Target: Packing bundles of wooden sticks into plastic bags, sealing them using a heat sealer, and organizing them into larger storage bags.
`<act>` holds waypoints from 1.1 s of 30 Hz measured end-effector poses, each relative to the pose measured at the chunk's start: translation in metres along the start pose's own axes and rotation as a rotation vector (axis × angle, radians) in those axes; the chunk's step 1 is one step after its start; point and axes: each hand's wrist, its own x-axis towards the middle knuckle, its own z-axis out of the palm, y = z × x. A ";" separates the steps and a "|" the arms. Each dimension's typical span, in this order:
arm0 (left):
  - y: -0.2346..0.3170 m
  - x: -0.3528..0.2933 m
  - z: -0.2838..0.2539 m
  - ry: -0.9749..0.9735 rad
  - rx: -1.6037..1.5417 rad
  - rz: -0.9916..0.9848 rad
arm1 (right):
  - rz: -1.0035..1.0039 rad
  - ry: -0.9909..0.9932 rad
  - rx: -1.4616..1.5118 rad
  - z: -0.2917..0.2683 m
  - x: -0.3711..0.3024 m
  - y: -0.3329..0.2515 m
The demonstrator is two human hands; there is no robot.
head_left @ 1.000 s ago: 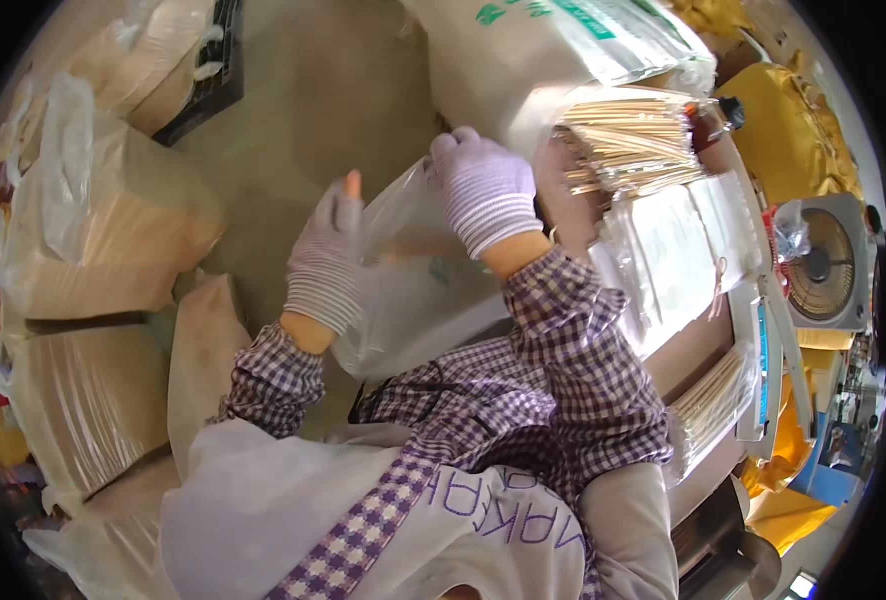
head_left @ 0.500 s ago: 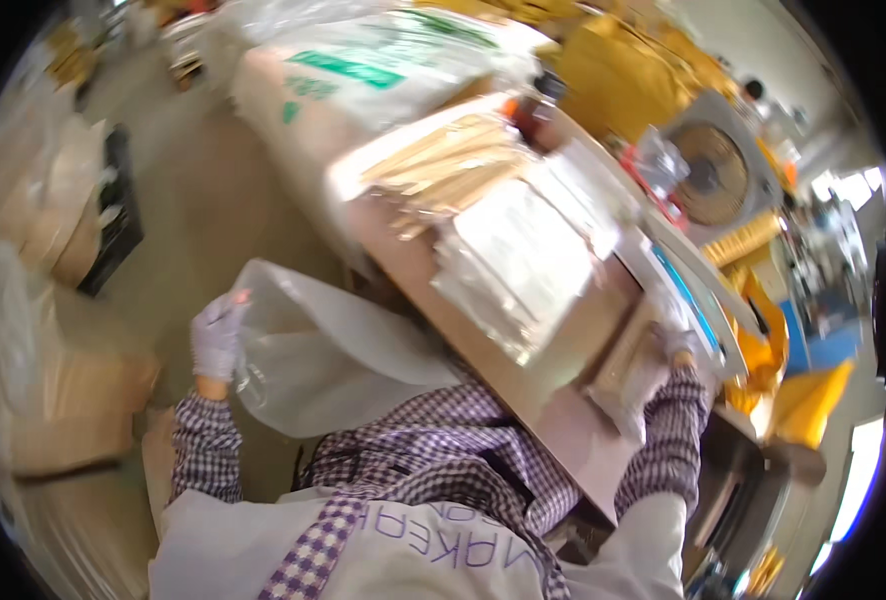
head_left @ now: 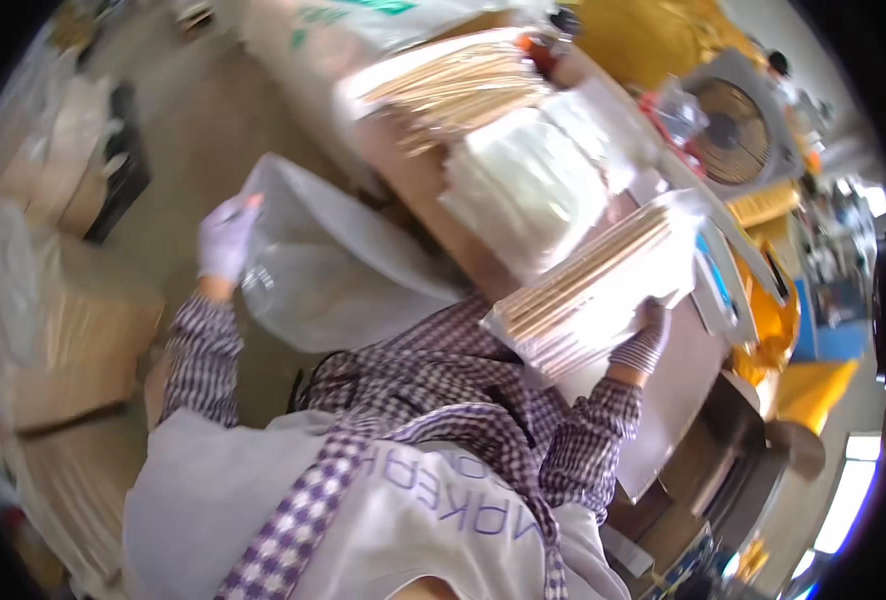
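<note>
My left hand [head_left: 227,236], in a pale glove, pinches the rim of a large translucent plastic bag [head_left: 338,255]. The bag's mouth gapes beside the table, and its far side lies against my apron. My right hand [head_left: 645,340], in a striped glove, grips a clear plastic pack of thin tan sticks [head_left: 588,285], raised over the table's near edge. Its fingers are partly hidden by the pack. Just beyond the pack lies a pile of clear-wrapped white packets [head_left: 533,185]. More tan sticks in wrap [head_left: 463,85] are stacked behind that pile.
The brown table [head_left: 468,240] runs diagonally in front of me. A big white sack with green print [head_left: 313,60] stands at its far left. A grey fan [head_left: 733,125] and yellow sacks [head_left: 653,40] are at the far right. Wrapped cartons [head_left: 93,340] are stacked on my left.
My right hand has lifted the pack of sticks off the table's right side and brought it left towards the bag. The left hand still holds the bag's rim. The view has shifted.
</note>
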 end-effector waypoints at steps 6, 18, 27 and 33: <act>-0.027 0.002 -0.002 -0.003 -0.151 -0.012 | -0.034 -0.249 0.181 0.195 -0.137 -0.030; -0.003 -0.018 -0.029 -0.251 -0.290 0.011 | 0.113 -0.511 -0.066 0.252 -0.141 0.131; 0.016 -0.006 -0.029 -0.244 -0.539 -0.007 | 0.027 -1.695 -1.669 0.311 -0.142 0.205; -0.007 0.000 -0.012 -0.209 -0.588 -0.093 | -0.067 -1.844 -1.948 0.269 -0.146 0.328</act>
